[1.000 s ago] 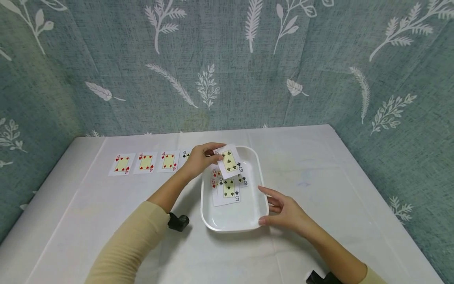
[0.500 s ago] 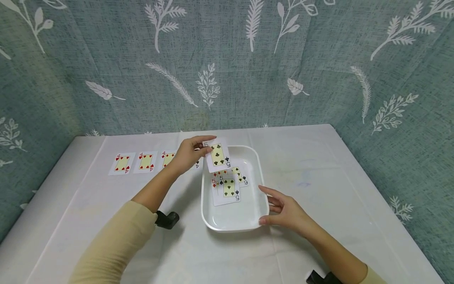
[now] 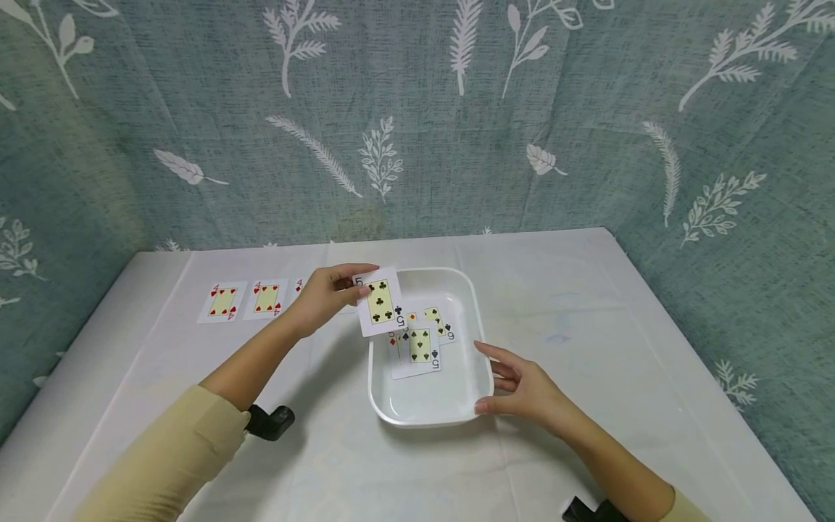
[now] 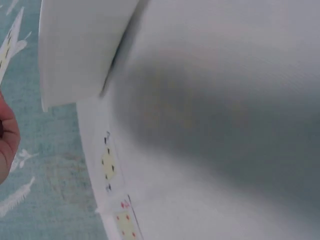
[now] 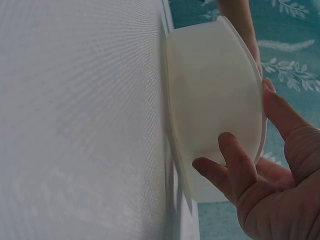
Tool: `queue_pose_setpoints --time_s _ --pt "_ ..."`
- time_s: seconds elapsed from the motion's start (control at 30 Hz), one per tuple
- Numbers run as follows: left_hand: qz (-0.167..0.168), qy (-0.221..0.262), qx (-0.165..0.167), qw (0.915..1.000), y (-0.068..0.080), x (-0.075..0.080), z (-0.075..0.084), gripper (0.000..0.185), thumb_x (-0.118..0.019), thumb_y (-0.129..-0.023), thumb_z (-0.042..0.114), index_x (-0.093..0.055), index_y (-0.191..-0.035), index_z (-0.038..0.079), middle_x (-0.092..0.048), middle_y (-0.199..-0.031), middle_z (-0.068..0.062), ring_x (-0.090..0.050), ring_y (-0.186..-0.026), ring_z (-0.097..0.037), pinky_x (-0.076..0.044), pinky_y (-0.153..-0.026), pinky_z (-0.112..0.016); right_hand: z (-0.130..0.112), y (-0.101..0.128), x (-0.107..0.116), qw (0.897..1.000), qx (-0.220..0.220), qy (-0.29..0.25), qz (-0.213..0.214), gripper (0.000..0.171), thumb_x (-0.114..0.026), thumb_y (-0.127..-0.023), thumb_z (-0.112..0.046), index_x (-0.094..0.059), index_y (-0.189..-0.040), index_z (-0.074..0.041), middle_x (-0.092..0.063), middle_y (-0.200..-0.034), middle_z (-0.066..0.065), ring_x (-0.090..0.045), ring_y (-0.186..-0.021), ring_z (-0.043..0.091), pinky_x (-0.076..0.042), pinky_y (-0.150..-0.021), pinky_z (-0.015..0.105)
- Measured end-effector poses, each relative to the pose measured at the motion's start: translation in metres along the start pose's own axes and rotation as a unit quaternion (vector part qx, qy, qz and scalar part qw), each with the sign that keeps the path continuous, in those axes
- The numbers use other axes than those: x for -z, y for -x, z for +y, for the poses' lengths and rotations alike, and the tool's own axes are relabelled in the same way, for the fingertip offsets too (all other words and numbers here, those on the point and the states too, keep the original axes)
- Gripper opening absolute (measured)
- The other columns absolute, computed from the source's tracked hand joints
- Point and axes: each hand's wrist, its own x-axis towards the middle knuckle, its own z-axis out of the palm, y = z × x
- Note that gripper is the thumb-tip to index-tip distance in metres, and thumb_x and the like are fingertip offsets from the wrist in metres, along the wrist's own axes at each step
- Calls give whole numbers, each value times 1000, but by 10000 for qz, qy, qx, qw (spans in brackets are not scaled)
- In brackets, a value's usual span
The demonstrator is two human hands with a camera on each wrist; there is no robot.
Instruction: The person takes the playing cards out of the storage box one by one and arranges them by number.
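Observation:
My left hand (image 3: 324, 296) pinches a five of clubs (image 3: 380, 302) between thumb and fingers, above the tray's left rim, its face toward the head camera. In the left wrist view, part of that hand (image 4: 6, 140) and the edge of the card (image 4: 7, 47) show at the left border. My right hand (image 3: 522, 384) holds the white tray (image 3: 450, 402) at its near right corner. In the right wrist view, the thumb sits at the tray's rim (image 5: 252, 65) and fingers (image 5: 232, 150) touch its outer wall. Inside the tray, a five of spades (image 3: 422, 349) overlaps other cards.
Red fours, among them a four of hearts (image 3: 222, 302), lie in a row at the back left of the white-covered table (image 3: 587, 326). A black four (image 4: 108, 165) lies beside the tray, hidden behind my left hand in the head view. Patterned fabric (image 3: 417, 145) rises behind.
My left hand has moved left with the five of clubs, from over the tray's cards to over its left rim. The right hand and tray have stayed in place.

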Motion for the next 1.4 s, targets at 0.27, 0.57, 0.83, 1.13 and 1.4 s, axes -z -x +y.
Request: queue_pose_setpoints --time_s 0.27,0.57,0.83,1.13,1.4 --pt "-165 -102 154 9997 18 17 -9 40 -62 -91 8 -56 -130 5 -64 -108 -17 -57 -80 -10 -51 -71 -24 2 -1 0 10000 17 2 5 92 -84 -69 -9 -34 -146 -5 -47 -134 30 -55 -117 38 -54 -82 31" --pt "-361 -341 238 9985 30 39 -19 42 -63 -90 9 -56 -131 3 -63 -111 -18 -59 -82 -7 -53 -75 -32 1 -2 1 10000 47 -38 -38 92 -84 -69 -10 -33 -146 -4 -47 -135 30 -54 -118 39 -54 -82 31" --pt "-507 -501 490 9963 30 45 -32 41 -64 -89 8 -57 -129 1 -63 -108 -17 -58 -81 -6 -54 -76 -38 2 -2 1 10000 36 -68 -50 93 -84 -69 -11 -33 -146 -4 -46 -135 30 -54 -118 39 -54 -82 31" --pt "-471 -499 552 9961 29 40 -47 40 -66 -88 8 -58 -125 -4 -63 -105 -18 -57 -77 -7 -53 -68 -28 1 -2 0 10000 -30 -31 16 93 -84 -68 -13 -34 -146 -6 -47 -135 28 -54 -118 38 -54 -82 32" --pt "-634 -644 708 9934 22 33 -57 47 -74 -81 9 -60 -124 -2 -63 -95 -13 -51 -75 -15 -49 -63 -24 0 0 -1 10000 -54 5 32 93 -84 -69 -14 -33 -146 -5 -47 -135 29 -53 -119 38 -54 -83 32"
